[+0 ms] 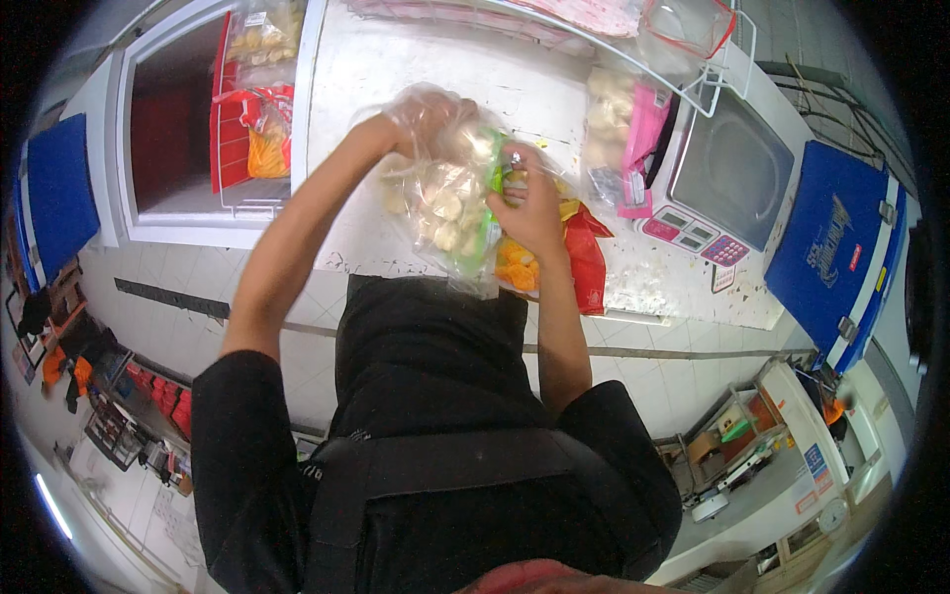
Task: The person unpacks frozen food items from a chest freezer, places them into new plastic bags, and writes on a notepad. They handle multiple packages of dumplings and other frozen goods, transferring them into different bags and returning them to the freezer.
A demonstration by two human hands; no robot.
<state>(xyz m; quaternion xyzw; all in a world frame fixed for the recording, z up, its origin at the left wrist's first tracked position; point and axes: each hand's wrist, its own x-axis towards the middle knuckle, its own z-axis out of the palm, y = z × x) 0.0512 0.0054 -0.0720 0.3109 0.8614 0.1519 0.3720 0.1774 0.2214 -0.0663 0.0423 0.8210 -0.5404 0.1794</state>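
On the white worktop in front of me lies a clear plastic bag (445,211) with several pale, rounded food pieces in it. My left hand (430,119) grips the bag at its far left end, its fingers partly veiled by crumpled film. A bright green printed strip (493,185) runs along the bag's right side. My right hand (531,204) has its thumb and fingers on that strip. Under and beside my right wrist is a red and yellow packet (586,260) with orange food pieces (517,265) showing through its clear part.
A digital scale (731,174) stands on the right, with a pink-edged food bag (612,141) beside it. To the left, an open freezer hatch (174,134) shows a wire basket of packets. A wire rack (564,26) overhangs the far edge. A blue cool box (835,245) is far right.
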